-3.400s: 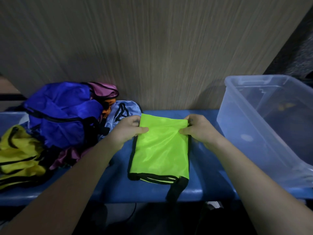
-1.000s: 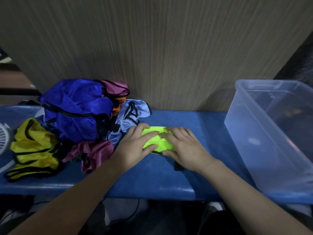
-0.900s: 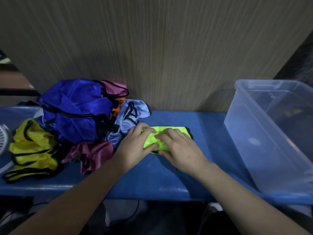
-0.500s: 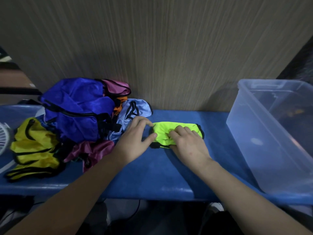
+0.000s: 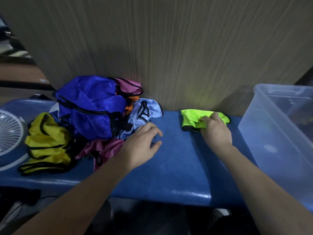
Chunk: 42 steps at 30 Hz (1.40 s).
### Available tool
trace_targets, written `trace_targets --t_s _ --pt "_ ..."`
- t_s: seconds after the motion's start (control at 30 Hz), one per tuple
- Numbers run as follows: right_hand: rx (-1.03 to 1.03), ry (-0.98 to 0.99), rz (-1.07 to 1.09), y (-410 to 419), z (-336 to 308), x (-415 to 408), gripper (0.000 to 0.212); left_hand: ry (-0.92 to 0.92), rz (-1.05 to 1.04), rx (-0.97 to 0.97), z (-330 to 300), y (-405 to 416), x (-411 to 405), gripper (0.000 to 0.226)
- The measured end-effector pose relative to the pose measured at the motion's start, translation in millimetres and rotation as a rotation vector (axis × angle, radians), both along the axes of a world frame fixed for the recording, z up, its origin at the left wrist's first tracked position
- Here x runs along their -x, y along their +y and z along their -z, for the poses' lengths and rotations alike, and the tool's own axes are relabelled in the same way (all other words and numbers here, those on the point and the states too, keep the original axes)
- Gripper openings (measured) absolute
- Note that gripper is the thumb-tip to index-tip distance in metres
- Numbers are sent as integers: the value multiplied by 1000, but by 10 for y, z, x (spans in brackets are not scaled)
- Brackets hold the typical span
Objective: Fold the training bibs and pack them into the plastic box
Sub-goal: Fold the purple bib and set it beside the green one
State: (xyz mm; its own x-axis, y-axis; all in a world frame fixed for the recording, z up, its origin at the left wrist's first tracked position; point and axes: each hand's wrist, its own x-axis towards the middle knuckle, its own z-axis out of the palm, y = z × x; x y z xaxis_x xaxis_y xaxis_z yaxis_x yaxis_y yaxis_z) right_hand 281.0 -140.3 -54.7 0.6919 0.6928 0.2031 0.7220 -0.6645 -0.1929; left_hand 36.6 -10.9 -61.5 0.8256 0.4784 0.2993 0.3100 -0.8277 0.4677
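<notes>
- Right hand [image 5: 216,131] pinches the folded neon-green bib [image 5: 194,118], which lies on the blue surface [image 5: 177,167] just left of the clear plastic box [image 5: 277,133]
- Left hand [image 5: 141,145] hovers with loosely spread fingers, holding nothing, beside the heap of unfolded bibs [image 5: 91,107]
- Yellow bib [image 5: 47,141] lies at the heap's left, next to a white fan [image 5: 8,131]

A blue counter [image 5: 169,167] runs along a grey-brown wood-grain wall [image 5: 169,48] in dim light, dark floor below.
</notes>
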Motion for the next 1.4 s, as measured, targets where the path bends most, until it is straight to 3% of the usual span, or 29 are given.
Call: trace_targets --t_s 0.2,0.3,0.43,0.67,0.77,0.87,0.97,1.2,1.4 --pt "17 43 80 56 -88 -23 48 -35 -37 -23 14 93 175 17" --pt "5 -83 84 95 -231 134 48 -89 -95 -71 -40 177 279 14" --pt "-120 -155 -109 242 -268 514 40 -132 -187 -198 -231 364 453 18" --pt "-176 59 -318 409 -187 919 33 -418 -260 -284 -640 587 883 26" --pt "-180 73 -401 433 -190 1040 29 -334 -410 -446 -674 739 1054 44" --pt "-154 84 -441 421 -152 1120 28 -119 -530 -554 -542 918 1180 60" --pt "-130 87 -463 407 -121 1172 26 -17 -549 -497 -426 937 1201 57" --pt "-117 131 -511 334 -200 1240 28 -177 -413 -483 -597 803 1028 32" --pt "-134 257 -543 280 -254 1291 30 -85 -275 -245 -667 588 840 28"
